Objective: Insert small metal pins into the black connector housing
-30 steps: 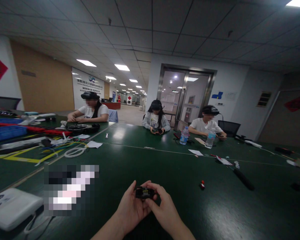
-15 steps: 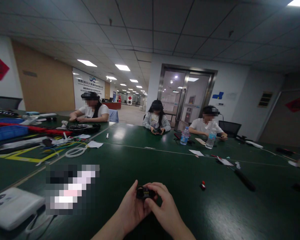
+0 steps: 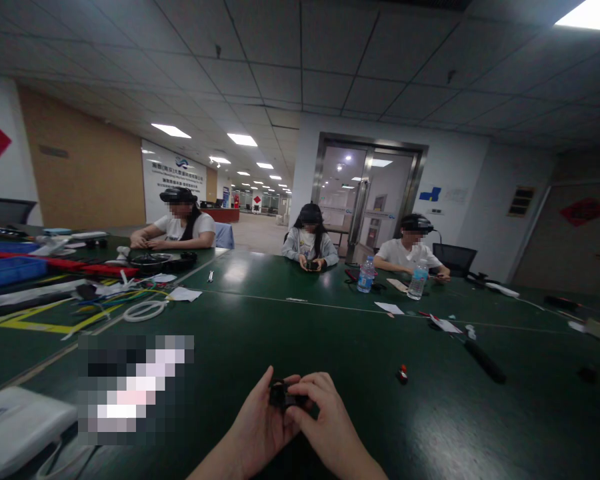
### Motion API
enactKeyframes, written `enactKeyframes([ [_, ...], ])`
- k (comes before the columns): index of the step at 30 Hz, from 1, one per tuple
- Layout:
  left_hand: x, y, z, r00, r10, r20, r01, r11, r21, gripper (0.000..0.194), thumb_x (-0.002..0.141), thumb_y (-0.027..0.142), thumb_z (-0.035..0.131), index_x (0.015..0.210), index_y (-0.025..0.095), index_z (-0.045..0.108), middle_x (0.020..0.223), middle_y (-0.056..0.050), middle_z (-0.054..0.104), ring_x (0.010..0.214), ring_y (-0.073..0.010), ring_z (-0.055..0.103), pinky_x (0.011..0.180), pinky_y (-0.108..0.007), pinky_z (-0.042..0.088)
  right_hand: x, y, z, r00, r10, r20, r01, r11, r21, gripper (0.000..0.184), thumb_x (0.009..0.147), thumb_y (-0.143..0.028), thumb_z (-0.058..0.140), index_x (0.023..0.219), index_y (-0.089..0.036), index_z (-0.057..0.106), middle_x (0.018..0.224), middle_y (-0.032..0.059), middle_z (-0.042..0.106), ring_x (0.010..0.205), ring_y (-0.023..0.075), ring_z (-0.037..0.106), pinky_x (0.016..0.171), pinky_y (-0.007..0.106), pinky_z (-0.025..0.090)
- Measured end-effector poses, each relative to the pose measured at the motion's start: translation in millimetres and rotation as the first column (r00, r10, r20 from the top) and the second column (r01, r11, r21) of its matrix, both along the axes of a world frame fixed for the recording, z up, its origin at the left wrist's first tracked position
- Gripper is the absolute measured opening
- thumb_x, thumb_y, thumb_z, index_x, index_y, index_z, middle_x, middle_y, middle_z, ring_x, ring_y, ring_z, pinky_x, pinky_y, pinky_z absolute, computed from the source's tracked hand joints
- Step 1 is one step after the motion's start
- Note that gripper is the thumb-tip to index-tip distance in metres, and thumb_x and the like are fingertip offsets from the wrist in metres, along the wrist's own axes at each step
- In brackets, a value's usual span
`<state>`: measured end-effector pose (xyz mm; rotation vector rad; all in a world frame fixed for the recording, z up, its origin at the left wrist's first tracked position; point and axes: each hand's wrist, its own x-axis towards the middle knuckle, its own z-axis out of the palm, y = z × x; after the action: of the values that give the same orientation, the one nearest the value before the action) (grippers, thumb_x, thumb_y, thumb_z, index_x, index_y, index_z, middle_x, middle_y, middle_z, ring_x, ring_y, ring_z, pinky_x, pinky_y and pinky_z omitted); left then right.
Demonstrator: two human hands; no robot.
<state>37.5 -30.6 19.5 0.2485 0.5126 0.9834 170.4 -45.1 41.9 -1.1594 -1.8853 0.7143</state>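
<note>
A small black part (image 3: 280, 395) with a rounded outline is held between both my hands above the near side of the green table; its exact kind is too dark and small to tell. My left hand (image 3: 261, 417) cradles it from below and the left, thumb raised along its side. From the right, my right hand (image 3: 319, 407) pinches it between thumb and fingertips. Part of it is hidden behind the right fingers. To the right, a small red and black object (image 3: 403, 374) lies on the tabletop, apart from my hands.
A white device (image 3: 25, 427) with a cable lies at near left, beside a blurred-out patch. Cables (image 3: 145, 311), a blue tray (image 3: 13, 272) and tools crowd the far left. Two water bottles (image 3: 367, 275) and a black-handled tool (image 3: 485, 361) are at right. Several people sit across the table.
The black part has turned in my hands, showing a different side. My hands stay together around it. The whole view has shifted slightly.
</note>
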Motion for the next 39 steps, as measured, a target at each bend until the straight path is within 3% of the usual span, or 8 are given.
enactKeyframes([
  [7, 1.0, -0.2, 1.2, 1.000, 0.010, -0.028, -0.010, 1.000, -0.007, 0.035, 0.087, 0.043, 0.040, 0.086, 0.013, 0.057, 0.071, -0.007, 0.066, 0.057, -0.0177, 0.064, 0.061, -0.028, 0.047, -0.9, 0.3, 2.6, 1.000, -0.001, -0.029, 0.001, 1.000, 0.016, 0.022, 0.065, -0.011, 0.056, 0.079, -0.026, 0.063, 0.087, 0.0012, 0.059, 0.089, 0.0186, 0.050, 0.075, 0.030, 0.041],
  [16, 0.1, -1.7, 1.0, 0.998, 0.002, -0.059, -0.003, 1.000, -0.019, 0.034, 0.085, 0.045, 0.044, 0.084, 0.013, 0.056, 0.079, -0.009, 0.066, 0.063, -0.0177, 0.065, 0.071, -0.030, 0.047, 0.5, -2.2, 7.9, 0.992, -0.041, -0.123, 0.037, 0.999, -0.032, 0.020, 0.070, -0.018, 0.056, 0.087, -0.025, 0.064, 0.090, 0.0026, 0.060, 0.089, 0.0193, 0.052, 0.080, 0.032, 0.041],
  [21, -1.5, -1.4, -1.1, 0.999, -0.011, -0.045, 0.011, 1.000, 0.000, 0.035, 0.084, 0.046, 0.045, 0.090, 0.013, 0.055, 0.085, -0.011, 0.066, 0.067, -0.0182, 0.065, 0.075, -0.031, 0.047, 3.2, 2.1, 2.7, 0.977, -0.074, -0.202, 0.062, 0.996, -0.065, 0.017, 0.071, -0.025, 0.058, 0.086, -0.022, 0.065, 0.087, 0.0038, 0.061, 0.085, 0.0196, 0.054, 0.081, 0.034, 0.041],
  [24, -2.6, 0.4, -4.4, 0.999, -0.013, -0.037, 0.014, 1.000, 0.022, 0.033, 0.083, 0.046, 0.047, 0.093, 0.015, 0.054, 0.082, -0.009, 0.066, 0.071, -0.0203, 0.066, 0.076, -0.032, 0.046, 3.5, 7.6, -3.1, 0.929, -0.122, -0.350, 0.086, 0.989, -0.117, 0.021, 0.068, -0.030, 0.062, 0.085, -0.018, 0.064, 0.084, 0.0052, 0.064, 0.083, 0.0203, 0.057, 0.079, 0.034, 0.042],
  [30, -3.5, 1.4, -5.2, 0.999, -0.014, -0.035, 0.015, 0.999, 0.029, 0.035, 0.083, 0.046, 0.048, 0.099, 0.014, 0.052, 0.089, -0.013, 0.066, 0.076, -0.0232, 0.066, 0.078, -0.034, 0.046, 6.1, 13.1, -5.4, 0.800, -0.132, -0.586, 0.012, 0.979, -0.204, 0.030, 0.064, -0.039, 0.067, 0.085, -0.017, 0.064, 0.082, 0.0057, 0.066, 0.079, 0.0197, 0.059, 0.075, 0.034, 0.045],
  [39, -3.6, 1.6, -4.9, 0.999, -0.010, -0.040, 0.011, 0.999, 0.030, 0.038, 0.082, 0.047, 0.047, 0.101, 0.014, 0.050, 0.098, -0.017, 0.064, 0.076, -0.0238, 0.066, 0.075, -0.034, 0.046, 12.2, 18.5, -10.9, 0.598, -0.256, -0.760, 0.028, 0.954, -0.299, 0.036, 0.059, -0.039, 0.072, 0.088, -0.018, 0.064, 0.088, 0.0042, 0.065, 0.085, 0.0169, 0.056, 0.081, 0.031, 0.042],
])
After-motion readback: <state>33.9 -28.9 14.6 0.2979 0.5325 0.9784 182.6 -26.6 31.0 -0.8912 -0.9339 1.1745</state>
